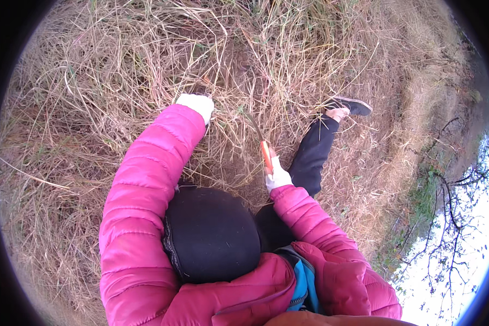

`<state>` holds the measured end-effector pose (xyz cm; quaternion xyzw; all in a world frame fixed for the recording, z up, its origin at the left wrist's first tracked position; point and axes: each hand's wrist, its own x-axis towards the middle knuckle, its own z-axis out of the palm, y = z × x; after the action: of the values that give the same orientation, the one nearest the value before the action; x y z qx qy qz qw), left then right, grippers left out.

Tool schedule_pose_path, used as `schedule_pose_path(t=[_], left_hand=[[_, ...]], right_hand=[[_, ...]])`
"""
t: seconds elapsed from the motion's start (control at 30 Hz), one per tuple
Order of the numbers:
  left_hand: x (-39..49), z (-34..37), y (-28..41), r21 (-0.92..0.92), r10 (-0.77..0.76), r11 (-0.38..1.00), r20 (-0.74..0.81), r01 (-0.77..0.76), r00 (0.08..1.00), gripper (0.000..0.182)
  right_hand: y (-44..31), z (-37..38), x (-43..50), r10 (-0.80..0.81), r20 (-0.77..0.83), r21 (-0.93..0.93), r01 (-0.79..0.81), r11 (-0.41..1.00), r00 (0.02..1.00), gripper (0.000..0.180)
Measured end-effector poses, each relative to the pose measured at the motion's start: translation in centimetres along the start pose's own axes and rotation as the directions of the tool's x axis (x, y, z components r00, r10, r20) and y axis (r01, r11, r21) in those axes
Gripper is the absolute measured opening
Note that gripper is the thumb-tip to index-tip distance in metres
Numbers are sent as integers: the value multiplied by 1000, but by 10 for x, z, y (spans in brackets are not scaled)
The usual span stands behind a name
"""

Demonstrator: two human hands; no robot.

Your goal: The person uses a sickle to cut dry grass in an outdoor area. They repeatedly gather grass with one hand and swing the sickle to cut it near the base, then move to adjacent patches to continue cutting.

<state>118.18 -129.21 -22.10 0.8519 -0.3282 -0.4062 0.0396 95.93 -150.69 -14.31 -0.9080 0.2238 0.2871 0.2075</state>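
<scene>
My left hand (196, 106), in a white glove, reaches into dry grass (146, 77) left of centre. Its fingers are hidden, so what it holds does not show. In a pale glove that leaves the fingers bare, my right hand (275, 173) is closed around the orange handle of a sickle (265, 154). The thin curved metal blade (254, 125) points up and to the left among the stalks, right of my left hand and apart from it.
My bent knee (214, 234) in black trousers lies between my arms. My other leg stretches to the upper right, ending in a dark shoe (356, 106). Cut or flattened straw covers the ground at right. Bare branches (452, 203) stand farther off.
</scene>
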Motion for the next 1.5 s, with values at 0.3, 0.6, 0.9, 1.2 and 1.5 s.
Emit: schedule_pose_path(t=[0.3,0.6,0.9,1.2,1.5], left_hand=[[-43,57,-19,86,-19,996,-154,32,988,36],[-75,51,-32,-256,-290,934,-140,248,947,30],[-77,61,-51,-487,-393,850,-332,201,858,42],[-83,86,-54,-457,-349,885,-519,92,780,38],[-79,92,-80,-690,-437,723,-443,13,783,43]], right_hand=[[-18,-21,47,-327,-332,55,364,930,885,59],[56,6,-10,-60,-72,-250,40,967,996,61],[38,-11,-97,-152,40,-11,153,988,988,62],[-18,-9,26,32,67,781,-73,620,997,53],[30,29,-85,-3,258,436,-114,893,966,58]])
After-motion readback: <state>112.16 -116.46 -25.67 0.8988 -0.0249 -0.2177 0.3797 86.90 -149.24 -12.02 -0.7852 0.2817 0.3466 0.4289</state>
